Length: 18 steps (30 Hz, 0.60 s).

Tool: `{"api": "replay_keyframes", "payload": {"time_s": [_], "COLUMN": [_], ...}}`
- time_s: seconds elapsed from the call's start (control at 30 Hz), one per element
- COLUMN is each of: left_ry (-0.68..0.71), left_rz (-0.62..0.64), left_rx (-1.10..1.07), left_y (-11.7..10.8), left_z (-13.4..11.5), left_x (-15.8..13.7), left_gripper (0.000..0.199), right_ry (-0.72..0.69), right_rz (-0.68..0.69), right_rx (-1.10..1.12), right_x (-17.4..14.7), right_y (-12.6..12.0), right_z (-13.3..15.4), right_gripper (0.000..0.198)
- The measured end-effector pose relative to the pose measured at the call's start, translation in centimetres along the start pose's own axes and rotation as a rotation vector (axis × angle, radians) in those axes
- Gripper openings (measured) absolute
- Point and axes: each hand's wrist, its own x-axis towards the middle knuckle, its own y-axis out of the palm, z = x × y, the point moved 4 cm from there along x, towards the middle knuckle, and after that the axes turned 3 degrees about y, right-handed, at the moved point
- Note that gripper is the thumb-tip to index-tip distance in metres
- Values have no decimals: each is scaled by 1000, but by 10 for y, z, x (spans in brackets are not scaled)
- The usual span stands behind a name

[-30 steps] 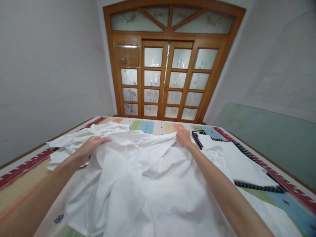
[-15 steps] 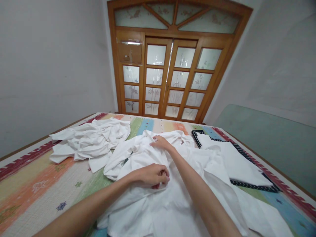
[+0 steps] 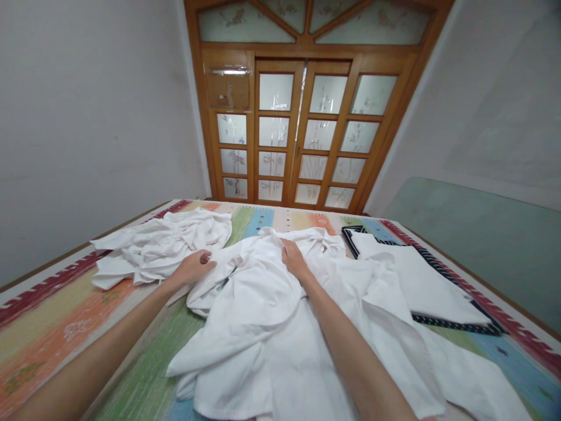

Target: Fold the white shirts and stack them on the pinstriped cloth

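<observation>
A white shirt (image 3: 249,327) lies spread and wrinkled across the bed in front of me. My right hand (image 3: 294,258) is closed on its cloth near the far end, with the forearm lying across the garment. At the shirt's left side, my left hand (image 3: 196,268) has its fingers curled around a part that looks like the sleeve; the palm hides the grip itself. Just beyond that hand is a crumpled heap of white cloth (image 3: 162,242).
On the right lies a flat-folded white garment (image 3: 438,286) with black patterned trim. Underneath is a striped, multicoloured bed cover (image 3: 56,333). A pale green headboard-like panel (image 3: 473,234) stands at the right, and wooden glass-paned doors (image 3: 302,134) close off the far side.
My left hand has moved from above the shirt's middle out to its left side. My right hand has shifted slightly right, its fingers now closed into the cloth.
</observation>
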Motion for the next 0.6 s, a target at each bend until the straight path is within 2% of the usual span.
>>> {"api": "replay_keyframes", "payload": {"time_s": [0.07,0.17,0.23,0.3,0.37,0.4,0.6], "left_ry": [-66,-152,-197,-217,-241,-252,-227], "left_rz": [92,209,333,494,617,632,541], "left_rx": [-178,-475,-636,-709,-696,-677,-692], "left_y": [4,9,14,19,19,17,-6], "left_z": [2,-5,-12,-18,-21,-23,-40], "left_x": [-1,-5,-6,-6,-3,0,16], "left_gripper": [46,61,66,58,48,45,36], "right_ry": [-19,-5,17,36,46,51,116], "right_rz": [33,81,101,117,128,133,158], "right_rx": [-68,-136,-164,-180,-188,-192,-217], "right_x": [-2,-3,-3,-3,-3,-3,-2], "right_y": [3,4,4,3,2,0,-7], "right_z": [2,1,1,2,4,6,12], "right_gripper": [51,49,46,43,40,40,42]}}
